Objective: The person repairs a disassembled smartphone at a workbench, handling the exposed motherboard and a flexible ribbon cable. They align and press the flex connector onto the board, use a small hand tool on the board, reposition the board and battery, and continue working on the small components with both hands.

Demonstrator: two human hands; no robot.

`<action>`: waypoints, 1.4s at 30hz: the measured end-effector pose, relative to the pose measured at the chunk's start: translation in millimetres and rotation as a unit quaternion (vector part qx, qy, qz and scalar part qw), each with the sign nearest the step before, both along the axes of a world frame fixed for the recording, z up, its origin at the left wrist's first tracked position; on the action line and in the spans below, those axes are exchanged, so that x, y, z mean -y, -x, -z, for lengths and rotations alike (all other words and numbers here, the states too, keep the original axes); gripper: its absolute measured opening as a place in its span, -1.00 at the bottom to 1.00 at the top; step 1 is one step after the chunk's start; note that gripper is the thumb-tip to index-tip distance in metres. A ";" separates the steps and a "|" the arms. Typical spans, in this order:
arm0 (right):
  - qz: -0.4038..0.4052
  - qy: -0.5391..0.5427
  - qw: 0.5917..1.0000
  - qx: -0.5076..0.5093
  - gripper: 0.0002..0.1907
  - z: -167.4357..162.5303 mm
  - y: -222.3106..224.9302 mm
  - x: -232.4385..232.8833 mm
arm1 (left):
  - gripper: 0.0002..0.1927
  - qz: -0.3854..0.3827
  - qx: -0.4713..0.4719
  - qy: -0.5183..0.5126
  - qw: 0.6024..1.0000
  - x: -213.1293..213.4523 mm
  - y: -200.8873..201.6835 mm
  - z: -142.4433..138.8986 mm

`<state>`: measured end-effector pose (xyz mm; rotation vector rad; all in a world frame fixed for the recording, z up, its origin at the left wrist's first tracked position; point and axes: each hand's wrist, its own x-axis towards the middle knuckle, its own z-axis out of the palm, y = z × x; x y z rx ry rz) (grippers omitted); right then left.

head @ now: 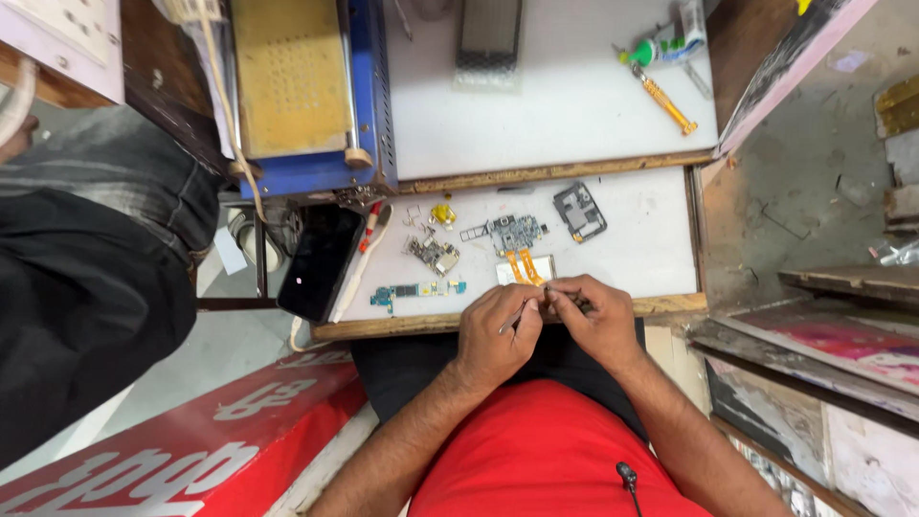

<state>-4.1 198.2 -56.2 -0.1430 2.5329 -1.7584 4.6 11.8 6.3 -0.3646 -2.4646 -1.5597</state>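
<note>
Tweezers (pixel 517 314) sat pinched in the left hand (pixel 495 335); the right hand (pixel 595 321) clamped a small part just below the orange-ribboned circuit board (pixel 515 235).

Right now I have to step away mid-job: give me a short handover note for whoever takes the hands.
Left hand: grips thin metal tweezers, tip aimed at the small part.
Right hand: pinches that small part at the tray's front edge.
On the white tray: circuit boards, orange flex cables, a dark frame piece, a long green board. Dark phone at the tray's left.
Done: phone stripped into parts.
Left: the work on the pinched part.
</note>
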 end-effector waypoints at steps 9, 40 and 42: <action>-0.023 -0.008 1.000 0.005 -0.87 1.7 1.4 -1.7 | -0.89 0.009 0.025 -0.019 0.999 2.4 1.9 5.4; -0.043 0.147 0.985 0.085 -0.74 9.8 3.8 -3.0 | -0.72 -0.053 0.015 0.389 0.919 41.7 127.1 -7.5; -0.036 0.151 0.982 0.105 -0.72 6.9 4.4 -2.6 | -0.76 -0.098 -0.049 0.445 0.889 33.5 166.3 -8.2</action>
